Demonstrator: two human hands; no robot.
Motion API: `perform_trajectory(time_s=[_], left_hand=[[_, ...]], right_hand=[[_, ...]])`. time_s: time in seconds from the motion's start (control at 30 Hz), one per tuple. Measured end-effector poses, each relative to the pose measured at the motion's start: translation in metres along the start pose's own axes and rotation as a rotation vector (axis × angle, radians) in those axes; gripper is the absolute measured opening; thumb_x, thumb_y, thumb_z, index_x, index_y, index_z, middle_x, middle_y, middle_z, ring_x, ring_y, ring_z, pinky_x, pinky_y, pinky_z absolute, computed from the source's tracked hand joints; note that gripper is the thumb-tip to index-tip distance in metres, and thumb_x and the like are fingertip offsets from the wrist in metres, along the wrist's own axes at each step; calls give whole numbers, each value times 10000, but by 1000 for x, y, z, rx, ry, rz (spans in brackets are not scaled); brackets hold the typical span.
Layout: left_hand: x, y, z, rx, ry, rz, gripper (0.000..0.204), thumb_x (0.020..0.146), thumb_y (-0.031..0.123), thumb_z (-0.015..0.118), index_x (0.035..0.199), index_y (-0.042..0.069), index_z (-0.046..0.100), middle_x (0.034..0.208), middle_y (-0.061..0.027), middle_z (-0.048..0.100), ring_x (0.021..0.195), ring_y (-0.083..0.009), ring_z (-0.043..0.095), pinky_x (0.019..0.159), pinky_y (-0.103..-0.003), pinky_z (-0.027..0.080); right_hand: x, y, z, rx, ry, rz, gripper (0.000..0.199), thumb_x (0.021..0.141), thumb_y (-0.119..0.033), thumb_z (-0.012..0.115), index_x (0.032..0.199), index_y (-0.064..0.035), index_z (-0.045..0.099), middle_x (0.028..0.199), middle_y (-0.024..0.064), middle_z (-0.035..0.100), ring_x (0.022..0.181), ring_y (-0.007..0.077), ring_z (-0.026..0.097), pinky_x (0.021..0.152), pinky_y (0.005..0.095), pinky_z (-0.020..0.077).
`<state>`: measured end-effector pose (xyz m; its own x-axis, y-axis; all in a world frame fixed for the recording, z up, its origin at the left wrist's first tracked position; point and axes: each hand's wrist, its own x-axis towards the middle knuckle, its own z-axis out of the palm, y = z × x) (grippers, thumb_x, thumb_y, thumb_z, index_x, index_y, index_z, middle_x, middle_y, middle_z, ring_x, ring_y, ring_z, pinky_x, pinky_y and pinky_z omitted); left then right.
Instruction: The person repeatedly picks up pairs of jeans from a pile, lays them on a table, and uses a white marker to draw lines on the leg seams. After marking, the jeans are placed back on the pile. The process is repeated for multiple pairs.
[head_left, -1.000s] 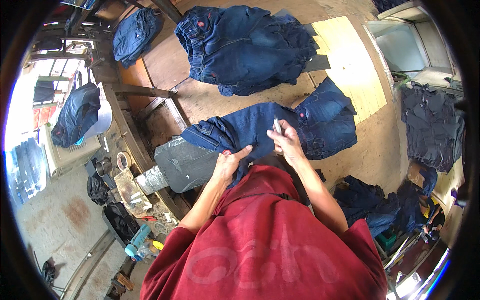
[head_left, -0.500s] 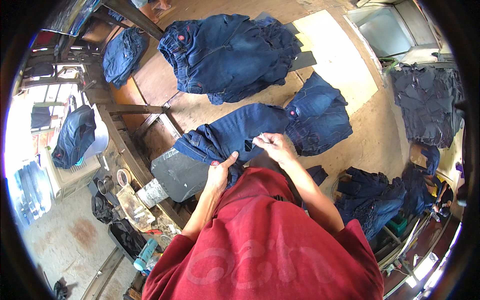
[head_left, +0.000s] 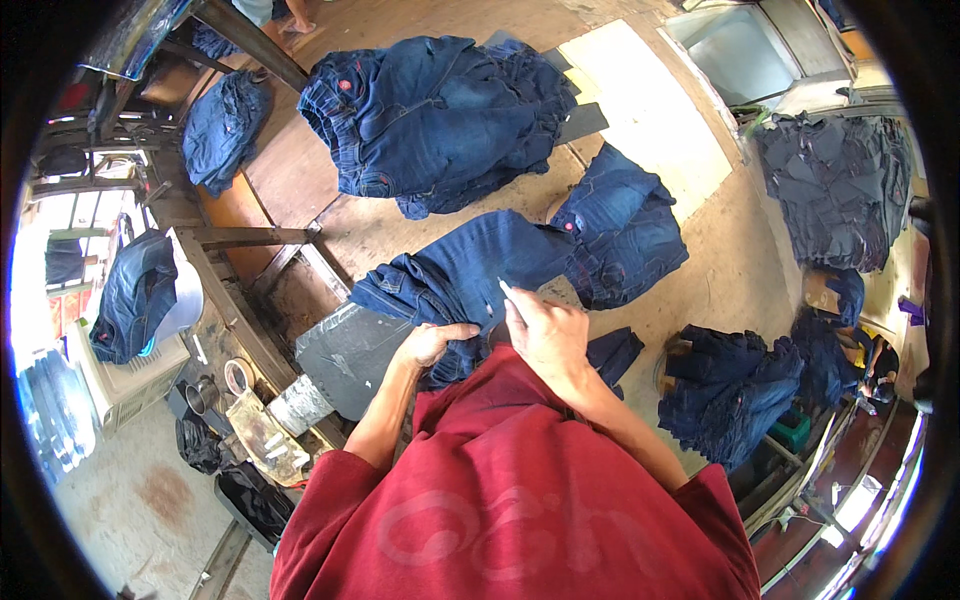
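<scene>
A pair of dark blue jeans [head_left: 520,265] lies spread across the wooden table [head_left: 370,235] in front of me. My left hand [head_left: 435,343] grips a bunched fold of this denim near its lower edge. My right hand [head_left: 545,330] rests on the same jeans just to the right and pinches a small thin white piece [head_left: 503,289] between its fingers, which I cannot identify. My red shirt hides the part of the jeans nearest my body.
A big heap of dark jeans [head_left: 440,115] sits farther back on the table. More denim piles lie at the right [head_left: 835,185], lower right [head_left: 735,385] and upper left [head_left: 225,125]. A grey block [head_left: 350,350] and a tape roll [head_left: 238,376] are at my left.
The view has shifted slightly. My hands have stayed on the jeans and moved a little closer together, with the left hand clutching the fold more tightly.
</scene>
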<state>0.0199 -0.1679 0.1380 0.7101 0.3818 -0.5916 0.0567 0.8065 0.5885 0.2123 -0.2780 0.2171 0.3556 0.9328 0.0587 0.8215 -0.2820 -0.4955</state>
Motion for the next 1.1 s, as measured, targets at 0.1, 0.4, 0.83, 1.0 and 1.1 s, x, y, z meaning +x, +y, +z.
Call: perform_trajectory(time_s=[0.1, 0.4, 0.83, 1.0, 1.1], left_hand=[[3, -6, -15, 114, 134, -225, 340, 873, -50, 785, 1213, -60, 781, 1192, -112, 811, 1070, -258, 766, 1027, -401, 576], [33, -51, -60, -53, -75, -219, 426, 892, -15, 790, 1310, -56, 720, 1258, -129, 786, 1139, -271, 741, 1090, -418, 551], [44, -56, -70, 71, -96, -341, 405, 940, 105, 755, 1286, -106, 741, 1332, -153, 764, 1280, -247, 674, 1182, -382, 439], [47, -59, -73, 21, -167, -317, 401, 917, 252, 844, 1233, 6, 824, 1294, -88, 786, 1255, -175, 653, 1097, -294, 429], [46, -55, -71, 59, -104, -332, 384, 928, 178, 809, 1245, -38, 792, 1294, -124, 787, 1238, -220, 687, 1127, -337, 450]], right_hand=[[-4, -23, 8, -108, -66, -77, 168, 990, -222, 732, 1084, -84, 739, 655, 91, 722, 577, 273, 730, 531, 410, 580], [-2, -37, 20, -144, -119, -169, 261, 953, -175, 717, 1147, -4, 746, 656, 79, 726, 560, 245, 728, 556, 387, 589], [-6, -48, 34, -162, -47, -97, 286, 996, -244, 710, 1216, -74, 778, 597, 138, 688, 494, 317, 700, 480, 455, 552], [-6, -48, 34, -336, 51, 66, 248, 977, -259, 739, 1133, -82, 816, 581, 139, 680, 502, 314, 705, 494, 439, 565], [-7, -48, 31, -165, -141, -31, 238, 969, -258, 750, 1133, -99, 818, 574, 136, 674, 490, 313, 698, 489, 437, 562]])
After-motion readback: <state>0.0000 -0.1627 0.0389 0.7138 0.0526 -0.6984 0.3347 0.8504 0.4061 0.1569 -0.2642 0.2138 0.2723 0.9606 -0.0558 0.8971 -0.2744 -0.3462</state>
